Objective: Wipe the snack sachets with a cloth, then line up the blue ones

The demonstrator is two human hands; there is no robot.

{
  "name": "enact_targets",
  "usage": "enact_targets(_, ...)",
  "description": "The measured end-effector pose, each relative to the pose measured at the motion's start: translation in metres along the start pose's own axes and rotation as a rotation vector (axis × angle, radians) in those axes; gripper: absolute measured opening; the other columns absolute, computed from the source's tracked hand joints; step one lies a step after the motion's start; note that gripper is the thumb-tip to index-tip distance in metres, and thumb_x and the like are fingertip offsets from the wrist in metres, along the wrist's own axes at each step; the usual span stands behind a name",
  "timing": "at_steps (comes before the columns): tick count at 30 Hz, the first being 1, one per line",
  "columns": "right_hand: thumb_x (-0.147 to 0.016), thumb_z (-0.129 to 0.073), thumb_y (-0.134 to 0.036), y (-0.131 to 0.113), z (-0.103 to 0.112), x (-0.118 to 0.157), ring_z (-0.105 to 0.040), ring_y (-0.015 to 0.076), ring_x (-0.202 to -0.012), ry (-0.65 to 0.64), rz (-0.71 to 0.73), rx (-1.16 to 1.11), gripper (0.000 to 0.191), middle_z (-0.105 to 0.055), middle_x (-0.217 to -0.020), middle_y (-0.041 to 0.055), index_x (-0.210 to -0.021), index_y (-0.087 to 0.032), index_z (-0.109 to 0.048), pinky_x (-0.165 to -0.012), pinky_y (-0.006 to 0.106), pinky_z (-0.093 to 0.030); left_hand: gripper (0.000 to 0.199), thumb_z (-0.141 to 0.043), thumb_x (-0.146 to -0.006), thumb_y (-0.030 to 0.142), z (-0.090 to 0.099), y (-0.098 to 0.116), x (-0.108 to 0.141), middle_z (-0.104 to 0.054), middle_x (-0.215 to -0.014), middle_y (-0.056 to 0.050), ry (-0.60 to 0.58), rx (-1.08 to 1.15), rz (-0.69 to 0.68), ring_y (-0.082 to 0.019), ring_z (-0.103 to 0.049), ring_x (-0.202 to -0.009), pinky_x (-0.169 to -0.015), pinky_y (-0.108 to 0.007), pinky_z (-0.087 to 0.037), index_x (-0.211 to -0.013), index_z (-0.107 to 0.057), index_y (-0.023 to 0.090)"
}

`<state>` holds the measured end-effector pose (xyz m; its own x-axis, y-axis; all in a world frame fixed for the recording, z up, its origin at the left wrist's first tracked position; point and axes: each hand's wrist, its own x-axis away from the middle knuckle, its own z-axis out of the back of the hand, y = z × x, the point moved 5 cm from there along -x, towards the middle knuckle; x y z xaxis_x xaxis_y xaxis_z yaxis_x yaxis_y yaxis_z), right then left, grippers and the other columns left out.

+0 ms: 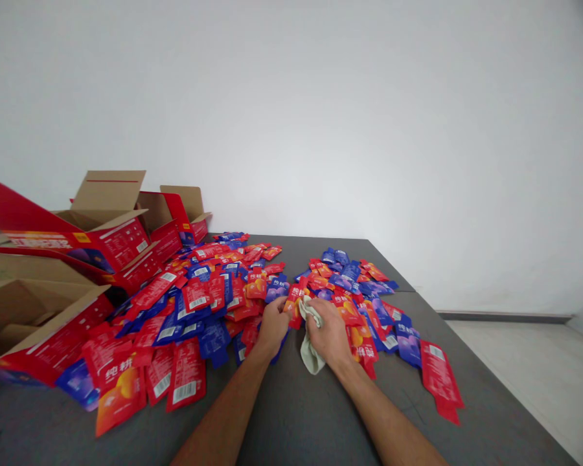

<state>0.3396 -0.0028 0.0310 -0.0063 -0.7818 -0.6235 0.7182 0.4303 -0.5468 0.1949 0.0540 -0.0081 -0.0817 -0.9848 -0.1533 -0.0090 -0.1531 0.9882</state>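
Observation:
Between my two hands is a red pouch with orange fruit printed on it. My left hand pinches its left edge. A pale greenish-white cloth is bunched in my closed right hand, and its upper part touches the pouch while the rest hangs down toward the table. Red and blue pouches lie in a big heap left of my hands. On the right, a smaller spread of similar pouches reaches back along the table.
Open red cardboard boxes stand along the left side, flaps up, with another open box nearer me. A single red pouch lies near the right edge of the dark table. Behind rises a white wall.

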Motion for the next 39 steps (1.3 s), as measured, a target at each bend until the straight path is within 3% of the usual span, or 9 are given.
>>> enact_targets(3,-0.085,-0.053,-0.014,-0.014,-0.005,0.005,-0.057,0.0232,-0.114,-0.069,0.128,-0.067,0.035,-0.064,-0.12,0.008,-0.117,-0.023,-0.066,-0.102,0.042,-0.046,0.036,-0.058,-0.073,0.016,-0.005,0.007,0.003,-0.072,-0.098,-0.008,-0.057,0.292,0.0,-0.021,-0.067,-0.086,-0.081,-0.035,-0.052,-0.108,-0.068,0.014)
enact_targets(6,-0.086,-0.052,-0.013,-0.02,-0.01,0.007,-0.057,0.0221,-0.115,-0.118,0.184,-0.086,0.037,-0.063,-0.122,0.0076,-0.118,-0.024,-0.065,-0.101,0.04,-0.048,0.044,-0.061,-0.07,0.016,-0.012,0.014,0.01,-0.072,-0.101,-0.009,-0.112,0.406,0.045,-0.021,-0.067,-0.088,-0.08,-0.034,-0.053,-0.114,-0.066,0.016)
enact_targets(9,-0.086,-0.052,-0.012,-0.014,-0.007,0.005,-0.056,0.0231,-0.116,-0.073,0.137,-0.055,0.036,-0.061,-0.123,0.0084,-0.117,-0.024,-0.066,-0.103,0.042,-0.047,0.058,-0.057,-0.066,0.01,-0.021,0.023,0.017,-0.072,-0.106,-0.008,-0.241,0.358,0.046,-0.021,-0.067,-0.094,-0.084,-0.035,-0.052,-0.124,-0.062,0.019)
enact_targets(13,-0.087,-0.051,-0.015,-0.003,0.006,-0.001,-0.054,0.0249,-0.118,0.062,0.011,-0.007,0.035,-0.058,-0.126,0.0104,-0.118,-0.022,-0.066,-0.104,0.044,-0.046,0.065,-0.048,-0.062,0.005,-0.027,0.033,0.023,-0.07,-0.116,-0.006,-0.334,0.224,-0.079,-0.021,-0.064,-0.107,-0.099,-0.038,-0.047,-0.123,-0.064,0.02)
enact_targets(18,-0.088,-0.05,-0.016,-0.004,0.008,-0.001,-0.054,0.0258,-0.118,0.084,0.037,0.002,0.036,-0.058,-0.127,0.0114,-0.12,-0.022,-0.065,-0.104,0.046,-0.046,0.072,-0.047,-0.062,0.004,-0.021,0.029,0.02,-0.068,-0.122,-0.008,-0.254,0.265,-0.061,-0.022,-0.065,-0.108,-0.099,-0.038,-0.048,-0.131,-0.058,0.019)
enact_targets(26,-0.084,-0.052,-0.013,-0.02,-0.008,0.008,-0.058,0.0238,-0.111,-0.145,0.178,-0.103,0.037,-0.063,-0.117,0.0092,-0.116,-0.024,-0.067,-0.098,0.042,-0.05,0.071,-0.055,-0.069,0.011,0.003,0.022,0.009,-0.066,-0.126,-0.011,0.034,0.327,-0.027,-0.024,-0.065,-0.108,-0.086,-0.034,-0.055,-0.139,-0.049,0.02)
enact_targets(30,-0.086,-0.053,-0.016,-0.019,-0.001,0.005,-0.059,0.0235,-0.111,-0.05,0.145,-0.14,0.033,-0.064,-0.117,0.0092,-0.115,-0.024,-0.067,-0.099,0.042,-0.05,0.082,-0.052,-0.064,0.009,0.017,0.022,0.008,-0.055,-0.141,-0.011,0.202,0.293,-0.019,-0.022,-0.064,-0.109,-0.08,-0.031,-0.055,-0.144,-0.043,0.025)
enact_targets(34,-0.088,-0.054,-0.019,-0.017,0.003,0.005,-0.059,0.0237,-0.113,0.029,0.121,-0.161,0.033,-0.064,-0.118,0.0094,-0.118,-0.024,-0.065,-0.1,0.043,-0.049,0.069,-0.055,-0.066,0.016,0.012,0.02,0.008,-0.065,-0.125,-0.011,0.087,0.301,0.042,-0.021,-0.068,-0.096,-0.079,-0.033,-0.054,-0.135,-0.054,0.019)
enact_targets(39,-0.089,-0.053,-0.018,-0.026,-0.001,0.008,-0.059,0.0226,-0.115,-0.02,0.203,-0.181,0.035,-0.064,-0.122,0.0086,-0.122,-0.025,-0.063,-0.101,0.043,-0.049,0.039,-0.066,-0.076,0.042,-0.006,0.011,0.012,-0.073,-0.097,-0.008,-0.03,0.44,0.14,-0.021,-0.067,-0.091,-0.087,-0.035,-0.05,-0.102,-0.071,0.013)
